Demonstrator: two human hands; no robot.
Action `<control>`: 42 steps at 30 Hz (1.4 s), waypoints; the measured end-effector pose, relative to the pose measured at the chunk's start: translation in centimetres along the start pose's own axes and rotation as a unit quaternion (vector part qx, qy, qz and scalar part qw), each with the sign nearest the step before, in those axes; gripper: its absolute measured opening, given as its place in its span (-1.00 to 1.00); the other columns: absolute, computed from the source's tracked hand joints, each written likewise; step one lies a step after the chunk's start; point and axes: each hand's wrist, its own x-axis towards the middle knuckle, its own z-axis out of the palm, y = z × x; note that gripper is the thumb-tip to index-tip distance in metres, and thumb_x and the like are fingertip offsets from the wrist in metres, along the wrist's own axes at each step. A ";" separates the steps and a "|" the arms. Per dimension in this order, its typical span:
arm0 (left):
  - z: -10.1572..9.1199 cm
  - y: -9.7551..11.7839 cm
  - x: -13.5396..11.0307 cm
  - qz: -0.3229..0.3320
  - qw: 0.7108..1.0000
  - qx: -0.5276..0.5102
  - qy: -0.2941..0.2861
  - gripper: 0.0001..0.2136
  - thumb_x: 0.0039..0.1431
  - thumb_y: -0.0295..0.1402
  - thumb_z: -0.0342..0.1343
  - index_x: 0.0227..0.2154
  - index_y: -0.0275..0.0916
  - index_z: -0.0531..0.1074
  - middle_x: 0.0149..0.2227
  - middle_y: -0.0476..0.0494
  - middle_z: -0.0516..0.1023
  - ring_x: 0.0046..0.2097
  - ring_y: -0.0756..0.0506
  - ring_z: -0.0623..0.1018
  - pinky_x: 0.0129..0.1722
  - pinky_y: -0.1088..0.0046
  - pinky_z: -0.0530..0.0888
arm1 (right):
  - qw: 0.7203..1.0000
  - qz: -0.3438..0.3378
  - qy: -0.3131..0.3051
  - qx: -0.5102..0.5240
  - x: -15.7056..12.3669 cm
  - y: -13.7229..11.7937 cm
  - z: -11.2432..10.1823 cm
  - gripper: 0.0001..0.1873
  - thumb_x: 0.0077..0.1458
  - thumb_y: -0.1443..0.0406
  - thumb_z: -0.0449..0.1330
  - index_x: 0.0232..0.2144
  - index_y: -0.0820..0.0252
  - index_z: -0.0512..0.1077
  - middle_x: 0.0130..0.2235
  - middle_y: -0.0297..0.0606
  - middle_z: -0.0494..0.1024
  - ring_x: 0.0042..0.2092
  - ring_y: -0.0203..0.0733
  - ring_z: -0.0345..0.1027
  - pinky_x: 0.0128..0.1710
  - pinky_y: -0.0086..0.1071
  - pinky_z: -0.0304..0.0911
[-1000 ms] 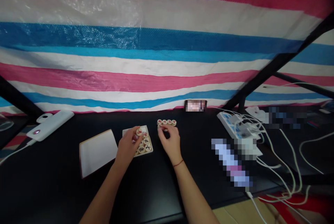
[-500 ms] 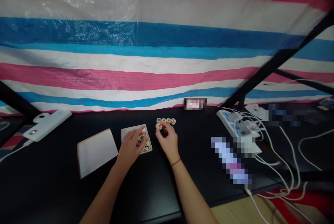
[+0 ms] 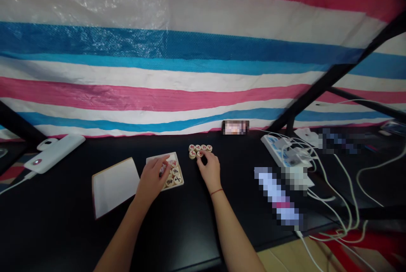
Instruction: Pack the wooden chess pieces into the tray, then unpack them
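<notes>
A small white box (image 3: 154,158) on the black table holds several round wooden chess pieces (image 3: 175,175) with red and black characters. My left hand (image 3: 151,179) rests over the box's left part, its fingers curled on pieces inside. A short row of pieces (image 3: 199,148) lies on the table beyond the box, with one more piece (image 3: 192,155) just in front of the row. My right hand (image 3: 209,169) pinches a piece at the row's near side.
The white box lid (image 3: 114,185) lies left of the box. A white power bank (image 3: 53,152) sits at far left. A power strip (image 3: 282,149) with white cables trails off the table's right side. A striped tarp hangs behind the black table (image 3: 63,221).
My left hand dropped from holding a piece above the box down into the box. My right hand shifted slightly right along the second row, leaving one piece set down at its left.
</notes>
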 end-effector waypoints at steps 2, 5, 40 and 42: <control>-0.1 -0.1 0.0 -0.003 1.000 0.002 -0.002 -0.72 0.25 -0.31 -0.03 -0.02 -0.19 0.41 -0.23 -0.13 0.56 -0.14 -0.15 0.52 -0.07 0.25 0.43 | 1.000 0.002 0.000 -0.002 0.0 0.1 0.0 -0.76 0.08 0.34 0.10 -0.19 0.20 0.48 -0.16 -0.13 0.56 -0.13 -0.07 0.37 -0.08 -0.23 0.22; -0.1 -0.2 0.0 -0.011 1.000 0.004 -0.006 -0.71 0.25 -0.30 -0.04 -0.02 -0.20 0.41 -0.22 -0.14 0.55 -0.13 -0.15 0.52 -0.07 0.24 0.43 | 1.000 0.018 0.000 -0.006 0.0 0.0 0.0 -0.77 0.05 0.33 0.12 -0.21 0.20 0.46 -0.19 -0.15 0.56 -0.16 -0.06 0.36 -0.10 -0.23 0.22; 0.9 0.9 0.7 -0.046 0.973 0.219 -0.061 -0.74 0.27 -0.27 -0.07 -0.35 -0.20 0.51 -0.24 -0.23 0.60 -0.12 -0.29 0.47 -0.16 0.14 0.24 | 0.985 -0.046 -0.149 0.073 -2.7 -6.7 0.6 -0.73 0.29 0.21 -0.03 -0.15 0.16 0.43 -0.34 -0.28 0.57 -0.28 -0.20 0.45 -0.23 -0.40 0.15; 1.0 0.9 0.7 -0.053 0.973 0.216 -0.063 -0.76 0.27 -0.26 -0.05 -0.32 -0.19 0.51 -0.23 -0.22 0.61 -0.11 -0.29 0.47 -0.16 0.15 0.25 | 0.985 -0.042 -0.148 0.075 -2.7 -6.7 0.7 -0.72 0.28 0.19 -0.02 -0.16 0.16 0.44 -0.36 -0.29 0.56 -0.30 -0.20 0.44 -0.24 -0.39 0.15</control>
